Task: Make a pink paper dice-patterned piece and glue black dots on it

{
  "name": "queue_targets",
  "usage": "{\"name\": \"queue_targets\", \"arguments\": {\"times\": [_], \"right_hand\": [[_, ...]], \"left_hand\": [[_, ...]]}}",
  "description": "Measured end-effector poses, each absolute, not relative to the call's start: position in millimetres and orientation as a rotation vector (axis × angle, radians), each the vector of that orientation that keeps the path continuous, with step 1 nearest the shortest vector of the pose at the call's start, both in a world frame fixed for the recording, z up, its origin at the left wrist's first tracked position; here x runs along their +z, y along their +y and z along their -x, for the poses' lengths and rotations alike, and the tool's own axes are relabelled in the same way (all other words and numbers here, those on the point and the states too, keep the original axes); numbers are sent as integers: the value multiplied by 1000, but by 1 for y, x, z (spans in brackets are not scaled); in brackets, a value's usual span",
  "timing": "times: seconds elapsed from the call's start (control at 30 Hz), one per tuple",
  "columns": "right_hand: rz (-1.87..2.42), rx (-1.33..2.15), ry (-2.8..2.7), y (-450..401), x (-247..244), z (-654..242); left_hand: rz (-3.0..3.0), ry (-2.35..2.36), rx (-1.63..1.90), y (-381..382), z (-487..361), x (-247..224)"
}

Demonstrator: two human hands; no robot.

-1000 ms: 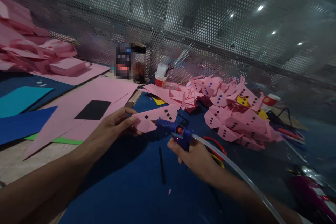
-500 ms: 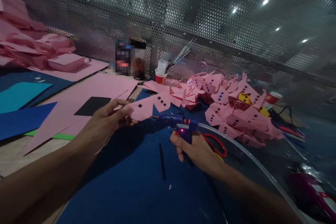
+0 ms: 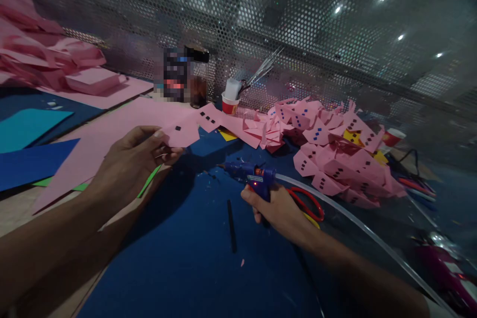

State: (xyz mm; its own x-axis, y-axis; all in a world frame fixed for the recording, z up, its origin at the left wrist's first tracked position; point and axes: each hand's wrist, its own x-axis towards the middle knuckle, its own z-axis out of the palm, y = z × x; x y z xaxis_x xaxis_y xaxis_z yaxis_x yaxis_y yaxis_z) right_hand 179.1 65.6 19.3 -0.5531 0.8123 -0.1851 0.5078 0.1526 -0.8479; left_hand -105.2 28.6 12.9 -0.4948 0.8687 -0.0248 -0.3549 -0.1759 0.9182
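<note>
My left hand [image 3: 143,151] pinches the left end of a pink paper cutout [image 3: 184,131] dotted with small black squares. My right hand [image 3: 274,206] is wrapped round the handle of a blue glue gun [image 3: 248,173], its red light lit. The nozzle points left and sits apart from the paper, below and to its right. A long clear glue stick [image 3: 335,201] trails out of the gun's back. Behind my right hand lie red-handled scissors [image 3: 311,203], partly hidden. A thin black strip [image 3: 231,226] rests on the blue surface [image 3: 179,263].
Folded pink paper pieces [image 3: 335,169] are heaped at the right. Before the perforated metal screen [image 3: 223,5] stand a red-and-white cup [image 3: 230,104] and a dark-lidded jar [image 3: 199,79]. Blue sheets [image 3: 37,161] and crumpled pink paper [image 3: 44,54] lie left. A purple object [image 3: 445,268] sits lower right.
My left hand has moved up and left with the pink cutout, away from the nozzle. The black square sheet behind it is now hidden. My right hand holds the glue gun almost still.
</note>
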Motion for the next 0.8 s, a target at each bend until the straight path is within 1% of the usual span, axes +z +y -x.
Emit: {"name": "queue_targets", "arguments": {"times": [0.17,0.27,0.4,0.6,0.8], "right_hand": [[1229,1429,-2080,65,15,-178],[1241,1415,-2104,65,11,-177],[1303,1303,-2235,65,9,-176],[1408,1028,-2386,63,11,-179],[1395,1019,-2410,64,14,-175]], "left_hand": [[-636,1164,1826,27,101,21],[-611,1182,1821,27,100,23],[-630,1206,1796,27,101,20],[-711,1224,1758,27,105,13],[-720,1223,1747,27,105,11]]}}
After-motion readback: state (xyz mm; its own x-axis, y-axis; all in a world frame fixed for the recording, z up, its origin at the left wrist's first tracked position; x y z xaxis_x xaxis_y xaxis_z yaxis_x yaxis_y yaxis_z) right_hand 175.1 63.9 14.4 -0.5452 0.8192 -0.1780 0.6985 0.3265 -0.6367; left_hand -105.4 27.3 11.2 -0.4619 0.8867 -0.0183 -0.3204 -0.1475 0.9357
